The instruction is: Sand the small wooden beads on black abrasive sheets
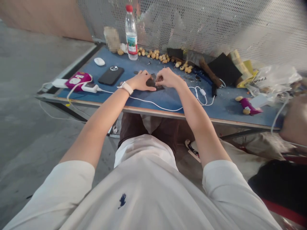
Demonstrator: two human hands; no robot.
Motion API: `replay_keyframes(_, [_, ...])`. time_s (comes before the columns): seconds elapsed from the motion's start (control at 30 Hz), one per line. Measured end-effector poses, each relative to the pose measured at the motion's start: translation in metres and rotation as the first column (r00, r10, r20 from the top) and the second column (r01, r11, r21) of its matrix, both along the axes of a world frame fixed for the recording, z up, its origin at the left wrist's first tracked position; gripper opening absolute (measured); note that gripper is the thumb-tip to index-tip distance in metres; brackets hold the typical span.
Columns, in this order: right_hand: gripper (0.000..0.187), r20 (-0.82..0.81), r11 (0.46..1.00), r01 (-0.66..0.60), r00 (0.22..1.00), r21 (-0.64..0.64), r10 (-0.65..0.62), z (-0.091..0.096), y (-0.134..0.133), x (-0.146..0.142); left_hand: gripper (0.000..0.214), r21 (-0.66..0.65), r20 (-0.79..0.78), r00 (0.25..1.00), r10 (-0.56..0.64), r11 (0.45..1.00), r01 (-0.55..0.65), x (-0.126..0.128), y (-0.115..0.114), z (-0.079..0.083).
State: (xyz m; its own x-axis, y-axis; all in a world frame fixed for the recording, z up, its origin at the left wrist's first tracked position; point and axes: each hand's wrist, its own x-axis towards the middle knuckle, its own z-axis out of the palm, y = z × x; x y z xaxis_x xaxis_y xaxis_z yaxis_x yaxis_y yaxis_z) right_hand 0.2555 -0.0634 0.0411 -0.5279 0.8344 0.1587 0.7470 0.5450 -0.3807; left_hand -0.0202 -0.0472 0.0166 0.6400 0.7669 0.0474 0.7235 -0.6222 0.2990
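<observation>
At the middle of the blue table, my left hand curves round a small dark flat piece, thumb on the near side and fingers on the far side. Close beside it, my right hand is closed in a pinch over the same piece. Whatever sits between those right fingertips is too small to make out. Beneath both hands lies a dark patch or sheet, partly covered by them. A white watch band circles my left wrist.
Left of my hands lie a black phone, a white mouse-shaped object and a magenta power strip. A white cable runs along the near edge. Behind stand a water bottle and several round wooden knobs. A hammer lies right.
</observation>
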Motion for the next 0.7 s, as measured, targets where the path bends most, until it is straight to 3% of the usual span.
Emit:
replay_keyframes(0.13, [0.041, 0.012, 0.995, -0.077, 0.997, -0.071, 0.078, 0.006, -0.013, 0.01, 0.125, 0.004, -0.024, 0.999, -0.038, 0.999, 0.038, -0.003, 0.0, 0.002])
replay_keyframes(0.33, [0.034, 0.014, 1.0, 0.02, 1.0, 0.011, -0.02, 0.004, -0.009, 0.003, 0.137, -0.028, -0.006, 0.999, -0.054, 0.998, 0.054, -0.003, 0.003, 0.003])
replay_keyframes(0.53, [0.042, 0.038, 0.993, -0.067, 0.997, -0.101, 0.071, 0.015, -0.015, 0.014, 0.134, -0.037, -0.015, 0.999, -0.029, 0.999, 0.028, -0.002, -0.002, 0.004])
replay_keyframes(0.7, [0.038, 0.005, 0.998, 0.0, 1.0, -0.059, 0.0, 0.012, -0.02, 0.006, 0.132, -0.022, 0.026, 0.999, -0.033, 0.999, 0.033, -0.002, 0.002, 0.001])
